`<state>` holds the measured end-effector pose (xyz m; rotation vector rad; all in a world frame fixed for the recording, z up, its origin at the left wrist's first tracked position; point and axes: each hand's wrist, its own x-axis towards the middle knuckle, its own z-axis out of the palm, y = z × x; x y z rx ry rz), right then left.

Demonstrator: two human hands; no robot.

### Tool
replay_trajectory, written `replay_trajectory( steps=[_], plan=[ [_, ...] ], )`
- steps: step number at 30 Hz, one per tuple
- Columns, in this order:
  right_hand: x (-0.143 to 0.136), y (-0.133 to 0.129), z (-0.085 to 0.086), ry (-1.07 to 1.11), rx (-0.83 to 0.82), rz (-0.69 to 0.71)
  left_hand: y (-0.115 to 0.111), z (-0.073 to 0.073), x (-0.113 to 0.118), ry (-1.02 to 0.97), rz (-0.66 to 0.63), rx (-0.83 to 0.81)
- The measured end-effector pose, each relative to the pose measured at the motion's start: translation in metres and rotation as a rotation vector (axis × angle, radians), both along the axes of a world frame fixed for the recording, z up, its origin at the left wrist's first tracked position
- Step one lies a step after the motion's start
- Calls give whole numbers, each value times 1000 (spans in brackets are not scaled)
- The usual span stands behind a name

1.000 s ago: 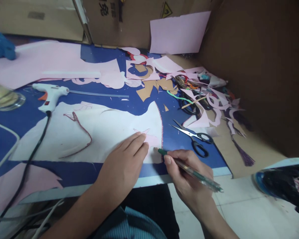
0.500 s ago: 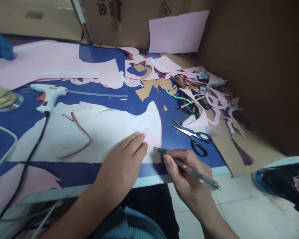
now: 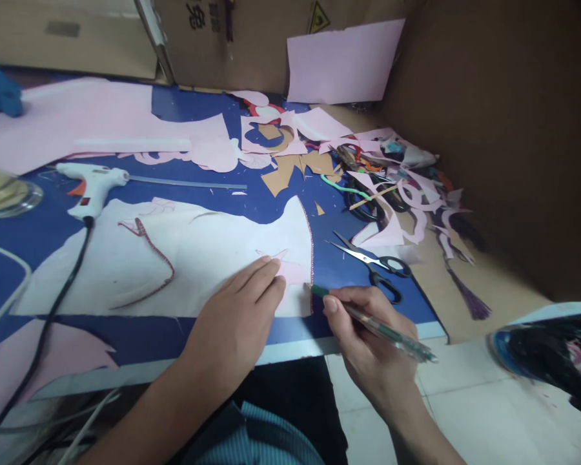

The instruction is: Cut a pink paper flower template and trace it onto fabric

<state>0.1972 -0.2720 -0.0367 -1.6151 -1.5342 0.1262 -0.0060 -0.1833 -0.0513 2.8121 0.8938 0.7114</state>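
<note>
Lying flat with its fingers close together, the left hand (image 3: 241,309) presses on a small pink piece (image 3: 293,272), which is on the white sheet (image 3: 213,252) near the centre of the frame. The right hand (image 3: 376,342), at lower right, pinches a green pen (image 3: 386,332) between thumb and fingers. The pen's tip is just beside the pink piece; I cannot tell if it touches. Scissors (image 3: 366,259) rest open on the blue worktop (image 3: 254,204), near the right hand.
</note>
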Motion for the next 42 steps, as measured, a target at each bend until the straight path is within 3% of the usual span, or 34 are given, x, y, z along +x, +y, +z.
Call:
replay_trajectory(
  steps=[13, 34, 42],
  plan=[
    [-1, 1, 0, -4, -16, 71, -1, 1, 0, -1, 0, -7],
    [0, 0, -1, -25, 13, -50, -1, 0, 0, -3, -1, -4],
    [0, 1, -1, -12, -9, -17, 0, 3, 1, 10, -1, -7]
  ],
)
